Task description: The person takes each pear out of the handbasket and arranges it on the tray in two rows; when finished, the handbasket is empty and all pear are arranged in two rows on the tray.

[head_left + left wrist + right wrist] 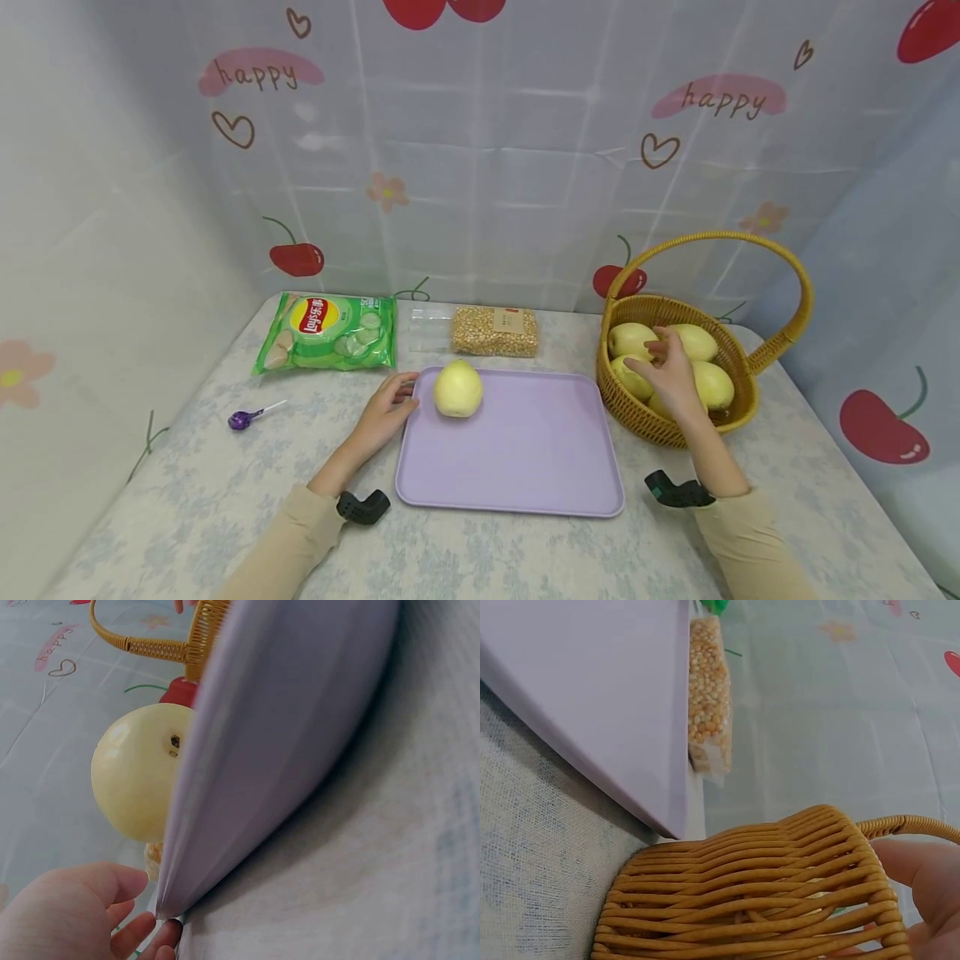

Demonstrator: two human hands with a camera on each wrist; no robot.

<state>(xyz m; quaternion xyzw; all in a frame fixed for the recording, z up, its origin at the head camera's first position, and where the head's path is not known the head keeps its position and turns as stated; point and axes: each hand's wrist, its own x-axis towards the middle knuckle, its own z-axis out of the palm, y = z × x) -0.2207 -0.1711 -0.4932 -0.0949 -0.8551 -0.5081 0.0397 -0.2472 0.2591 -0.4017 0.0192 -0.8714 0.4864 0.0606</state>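
My left hand (381, 413) is at the far left corner of a lilac tray (517, 467), its fingertips touching the rim; in the left wrist view the thumb stands apart from the edge. One round, pale yellow fruit (458, 389) with a dark blossom end sits on the tray near that hand. Over a woven basket (645, 423) on the right, my right hand (673, 377) reaches in with fingers spread above several similar yellow fruits (713, 385). No fruit shows between its fingers. The basket wall hides most of this hand in the right wrist view.
Behind the tray lie a green bag of chips (330, 332) and a clear pack of corn kernels (491, 331). A purple lollipop (242, 419) is at the left. The basket's tall handle (799, 312) arches over its opening. A printed curtain (510, 208) hangs behind the table.
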